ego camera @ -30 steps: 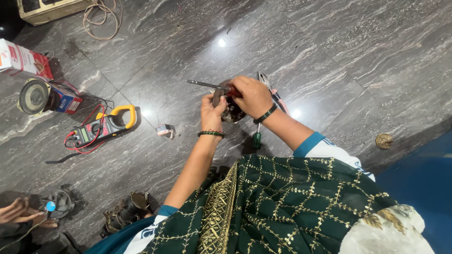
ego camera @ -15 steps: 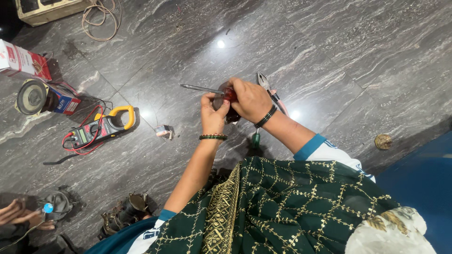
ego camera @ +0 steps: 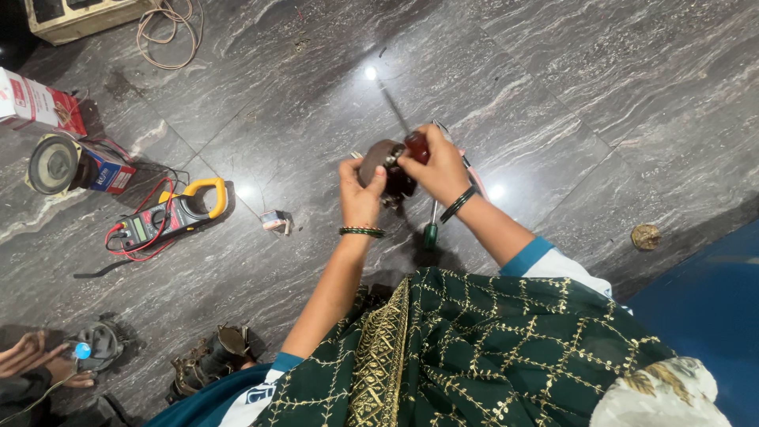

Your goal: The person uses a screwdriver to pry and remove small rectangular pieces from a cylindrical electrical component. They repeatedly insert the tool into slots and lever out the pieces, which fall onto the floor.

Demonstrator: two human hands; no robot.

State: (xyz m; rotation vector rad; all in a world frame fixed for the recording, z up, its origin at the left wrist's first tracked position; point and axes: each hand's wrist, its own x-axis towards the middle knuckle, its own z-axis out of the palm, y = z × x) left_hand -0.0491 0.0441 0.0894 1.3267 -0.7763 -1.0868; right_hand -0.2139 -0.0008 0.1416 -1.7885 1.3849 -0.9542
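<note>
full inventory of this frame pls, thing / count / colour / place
round part: 1, dark brown, held above the floor
screwdriver: 1, red handle, shaft pointing up-frame
second screwdriver: 1, green handle, on the floor under the hands
clamp meter: 1, yellow and black, red leads, left of centre
small block: 1, pale, right of the meter
speaker: 1, grey, far left
boxes: 2, red and white, far left
wire coil: 1, tan, top left
round piece: 1, brownish, right
left hand: holds the round part
right hand: grips the red-handled screwdriver
</note>
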